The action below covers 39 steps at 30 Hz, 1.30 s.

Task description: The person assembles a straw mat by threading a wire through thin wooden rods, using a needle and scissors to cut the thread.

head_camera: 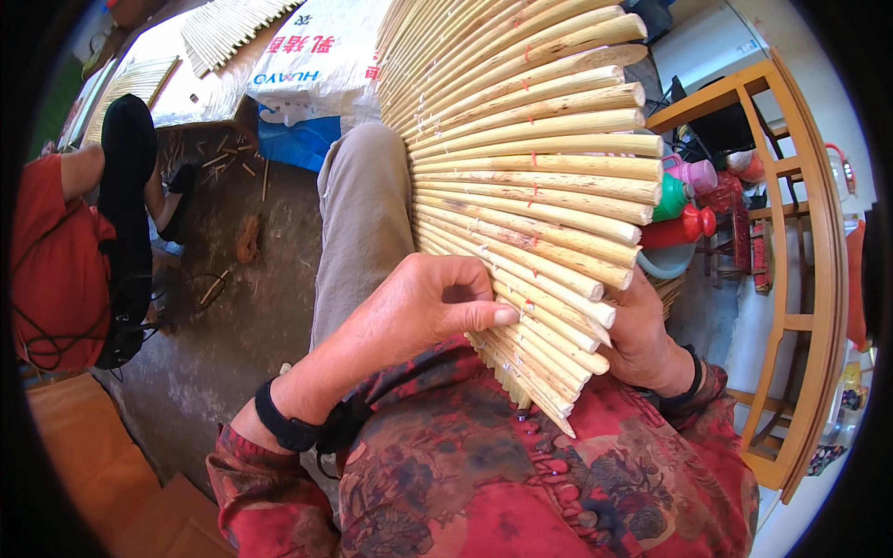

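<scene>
A mat of pale plant stalks [537, 167], joined by rows of white and red thread, spreads over my lap like a fan. Its narrow lower part rests against my chest. My left hand [446, 296] lies on the upper face near this lower part, index finger bent and thumb tip pressed at a row of white stitches. Whether a thread is pinched there is too small to tell. My right hand [638, 335] holds the right edge from beneath, and most of its fingers are hidden behind the stalk ends.
A white sack [314, 63] bearing print covers a table ahead, with another stalk mat [234, 28] on it. A person in red [59, 272] sits at left. Stalk scraps litter the floor [230, 307]. At right stand a wooden chair [802, 321] and a red thermos flask [673, 227].
</scene>
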Each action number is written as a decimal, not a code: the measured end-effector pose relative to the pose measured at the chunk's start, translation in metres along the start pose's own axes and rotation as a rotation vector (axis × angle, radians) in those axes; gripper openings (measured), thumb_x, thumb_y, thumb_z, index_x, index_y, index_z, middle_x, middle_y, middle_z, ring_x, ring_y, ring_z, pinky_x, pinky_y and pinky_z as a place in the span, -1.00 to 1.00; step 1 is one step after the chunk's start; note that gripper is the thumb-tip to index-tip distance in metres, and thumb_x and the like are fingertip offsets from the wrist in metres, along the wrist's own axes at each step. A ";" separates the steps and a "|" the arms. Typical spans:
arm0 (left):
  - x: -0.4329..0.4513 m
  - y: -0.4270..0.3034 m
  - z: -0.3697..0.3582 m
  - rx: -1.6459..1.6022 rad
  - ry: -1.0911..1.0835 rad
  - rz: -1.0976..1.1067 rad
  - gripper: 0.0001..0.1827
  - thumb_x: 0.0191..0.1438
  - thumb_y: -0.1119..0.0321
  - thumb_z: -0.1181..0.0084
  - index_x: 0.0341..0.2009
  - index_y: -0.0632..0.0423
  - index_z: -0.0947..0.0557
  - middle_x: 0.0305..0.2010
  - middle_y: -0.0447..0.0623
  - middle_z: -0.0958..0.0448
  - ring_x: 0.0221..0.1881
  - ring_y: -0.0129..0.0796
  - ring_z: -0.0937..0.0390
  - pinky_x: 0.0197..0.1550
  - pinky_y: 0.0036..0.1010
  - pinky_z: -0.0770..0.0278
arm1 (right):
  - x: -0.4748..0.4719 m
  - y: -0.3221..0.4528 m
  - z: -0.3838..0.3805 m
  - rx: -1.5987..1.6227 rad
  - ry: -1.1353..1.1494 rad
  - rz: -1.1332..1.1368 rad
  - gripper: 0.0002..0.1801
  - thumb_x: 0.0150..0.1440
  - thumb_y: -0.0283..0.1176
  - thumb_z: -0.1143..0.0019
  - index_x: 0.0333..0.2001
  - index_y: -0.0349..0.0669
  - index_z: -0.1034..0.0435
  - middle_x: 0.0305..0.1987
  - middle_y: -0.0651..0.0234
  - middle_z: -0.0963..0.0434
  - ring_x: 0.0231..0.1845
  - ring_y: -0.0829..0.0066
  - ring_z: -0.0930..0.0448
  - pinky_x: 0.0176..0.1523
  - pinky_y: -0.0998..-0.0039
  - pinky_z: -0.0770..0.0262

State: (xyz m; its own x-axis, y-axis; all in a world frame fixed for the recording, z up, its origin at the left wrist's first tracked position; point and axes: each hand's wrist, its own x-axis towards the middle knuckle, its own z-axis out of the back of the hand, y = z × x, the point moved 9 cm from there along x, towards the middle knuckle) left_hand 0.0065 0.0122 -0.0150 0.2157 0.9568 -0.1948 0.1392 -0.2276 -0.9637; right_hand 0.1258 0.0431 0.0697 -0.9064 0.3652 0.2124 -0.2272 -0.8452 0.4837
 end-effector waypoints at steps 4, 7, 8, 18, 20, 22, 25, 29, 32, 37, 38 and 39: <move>-0.001 -0.002 0.000 0.022 -0.002 -0.021 -0.76 -0.03 0.32 -0.23 -0.57 0.18 -0.50 -0.61 -0.28 -0.34 -0.53 -0.71 -0.21 -0.53 -0.71 -0.17 | -0.006 0.007 0.009 -0.120 -0.067 0.063 -0.71 -0.25 -0.51 -0.24 -0.33 -0.18 -0.48 -0.49 0.31 -0.35 -0.51 0.34 -0.37 -0.49 0.43 -0.28; 0.000 0.000 -0.001 0.012 0.010 0.013 -0.76 -0.03 0.32 -0.23 -0.57 0.17 -0.50 -0.60 -0.28 -0.35 -0.53 -0.71 -0.22 -0.52 -0.71 -0.18 | -0.011 -0.009 -0.003 0.116 0.084 -0.101 -0.76 -0.11 -0.59 -0.16 -0.27 -0.22 -0.45 -0.57 0.30 -0.39 -0.57 0.37 -0.48 -0.52 0.44 -0.35; 0.001 0.001 -0.001 0.007 0.005 0.017 -0.76 -0.03 0.31 -0.23 -0.58 0.17 -0.50 -0.60 -0.28 -0.34 -0.53 -0.71 -0.21 -0.52 -0.71 -0.18 | -0.011 -0.008 -0.003 0.117 0.080 -0.100 -0.76 -0.11 -0.59 -0.16 -0.27 -0.22 -0.45 -0.57 0.30 -0.39 -0.57 0.37 -0.48 -0.52 0.44 -0.35; 0.002 -0.001 -0.002 -0.018 0.010 -0.006 -0.76 -0.02 0.32 -0.22 -0.57 0.18 -0.50 -0.61 -0.29 -0.33 -0.53 -0.70 -0.20 -0.52 -0.70 -0.19 | -0.013 -0.017 -0.003 0.278 0.085 -0.091 -0.66 -0.09 -0.69 -0.06 -0.17 -0.22 -0.42 -0.56 0.27 -0.38 -0.57 0.30 -0.47 -0.52 0.42 -0.34; 0.002 0.000 -0.001 0.011 0.018 0.008 -0.76 -0.02 0.31 -0.22 -0.56 0.18 -0.51 -0.60 -0.28 -0.33 -0.53 -0.70 -0.21 -0.52 -0.70 -0.19 | -0.010 -0.017 -0.005 0.241 0.103 -0.055 -0.65 -0.10 -0.69 -0.06 -0.17 -0.21 -0.41 -0.57 0.26 -0.36 -0.59 0.28 -0.44 -0.55 0.39 -0.31; 0.003 0.000 -0.001 0.007 0.023 0.009 -0.75 -0.02 0.30 -0.22 -0.56 0.19 -0.51 -0.60 -0.28 -0.34 -0.53 -0.70 -0.21 -0.52 -0.70 -0.19 | -0.006 -0.013 -0.001 0.235 0.058 -0.014 -0.66 -0.11 -0.69 -0.07 -0.18 -0.21 -0.42 -0.59 0.26 -0.33 -0.61 0.26 -0.42 -0.58 0.37 -0.27; 0.003 -0.001 -0.002 -0.003 0.031 0.013 -0.75 -0.02 0.30 -0.22 -0.56 0.19 -0.51 -0.60 -0.28 -0.34 -0.53 -0.70 -0.21 -0.52 -0.70 -0.19 | -0.005 -0.012 -0.001 0.225 0.052 0.004 -0.66 -0.12 -0.67 -0.10 -0.18 -0.21 -0.41 -0.60 0.26 -0.32 -0.62 0.25 -0.41 -0.59 0.36 -0.26; 0.002 -0.003 -0.002 0.014 0.020 0.021 -0.74 -0.03 0.29 -0.23 -0.56 0.19 -0.51 -0.61 -0.28 -0.34 -0.52 -0.70 -0.21 -0.52 -0.70 -0.19 | -0.006 -0.015 -0.005 0.209 0.071 -0.003 -0.67 -0.12 -0.65 -0.12 -0.19 -0.22 -0.40 -0.60 0.25 -0.32 -0.62 0.24 -0.41 -0.59 0.36 -0.26; 0.003 -0.002 -0.002 -0.031 0.040 0.028 -0.74 -0.03 0.29 -0.23 -0.56 0.19 -0.51 -0.61 -0.28 -0.33 -0.52 -0.70 -0.21 -0.52 -0.71 -0.18 | -0.010 -0.027 -0.014 0.336 0.101 -0.065 -0.68 -0.11 -0.65 -0.13 -0.20 -0.24 -0.40 -0.59 0.24 -0.34 -0.60 0.22 -0.43 -0.58 0.36 -0.28; 0.002 -0.001 -0.002 -0.036 0.030 0.024 -0.74 -0.03 0.30 -0.23 -0.57 0.19 -0.50 -0.60 -0.29 -0.33 -0.52 -0.70 -0.20 -0.52 -0.70 -0.18 | -0.008 -0.025 -0.014 0.330 0.115 -0.054 -0.69 -0.11 -0.65 -0.13 -0.20 -0.24 -0.39 -0.53 0.21 -0.39 -0.54 0.19 -0.48 -0.53 0.36 -0.34; 0.002 0.000 -0.002 -0.048 0.030 0.029 -0.74 -0.03 0.30 -0.23 -0.57 0.20 -0.50 -0.60 -0.28 -0.33 -0.52 -0.70 -0.20 -0.52 -0.70 -0.18 | -0.007 -0.025 -0.016 0.329 0.122 -0.051 -0.68 -0.11 -0.65 -0.13 -0.20 -0.24 -0.39 -0.52 0.21 -0.40 -0.53 0.18 -0.49 -0.53 0.36 -0.35; 0.002 -0.001 -0.002 -0.049 0.031 0.029 -0.74 -0.03 0.30 -0.23 -0.57 0.20 -0.50 -0.60 -0.28 -0.33 -0.52 -0.70 -0.20 -0.52 -0.70 -0.18 | -0.006 -0.025 -0.016 0.363 0.089 -0.061 -0.69 -0.11 -0.64 -0.12 -0.20 -0.24 -0.40 -0.49 0.20 -0.42 -0.50 0.16 -0.51 -0.51 0.36 -0.37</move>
State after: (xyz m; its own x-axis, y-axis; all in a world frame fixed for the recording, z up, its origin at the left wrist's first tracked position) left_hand 0.0090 0.0138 -0.0143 0.2498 0.9440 -0.2156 0.1800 -0.2641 -0.9476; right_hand 0.1313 0.0558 0.0426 -0.9262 0.3617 0.1066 -0.1553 -0.6235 0.7663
